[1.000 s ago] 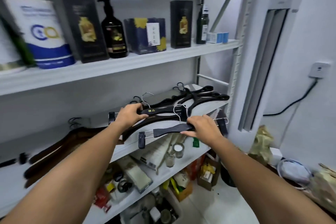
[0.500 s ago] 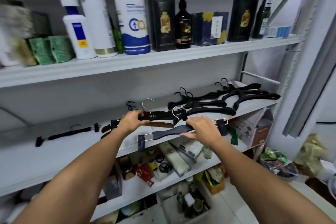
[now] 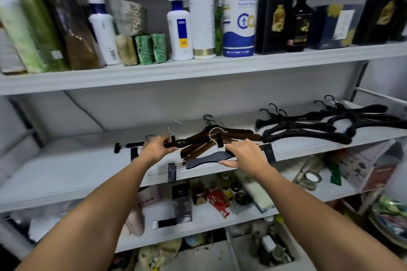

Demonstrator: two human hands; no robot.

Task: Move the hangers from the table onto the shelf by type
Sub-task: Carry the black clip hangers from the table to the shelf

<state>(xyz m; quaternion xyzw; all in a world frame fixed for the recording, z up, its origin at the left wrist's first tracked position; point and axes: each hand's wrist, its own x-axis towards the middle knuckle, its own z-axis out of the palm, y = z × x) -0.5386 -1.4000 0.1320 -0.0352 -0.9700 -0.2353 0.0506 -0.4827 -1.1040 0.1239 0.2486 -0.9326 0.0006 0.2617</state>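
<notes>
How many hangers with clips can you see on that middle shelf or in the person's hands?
3: one clip hanger in the left hand, one in the right hand by the shelf's front edge, and one lying on the middle shelf further left. Others may be hidden.

Clip hangers (image 3: 204, 159) at shelf (image 3: 72, 174) front edge; wooden hangers (image 3: 222, 137) behind; plastic hangers (image 3: 312, 126) right

2 dark clip hangers (image 3: 207, 159) with silver hooks held flat over middle shelf (image 3: 88, 167) front edge, brown wooden hangers (image 3: 229, 136) piled behind, black plastic hangers (image 3: 308, 130) heaped at right.
</notes>
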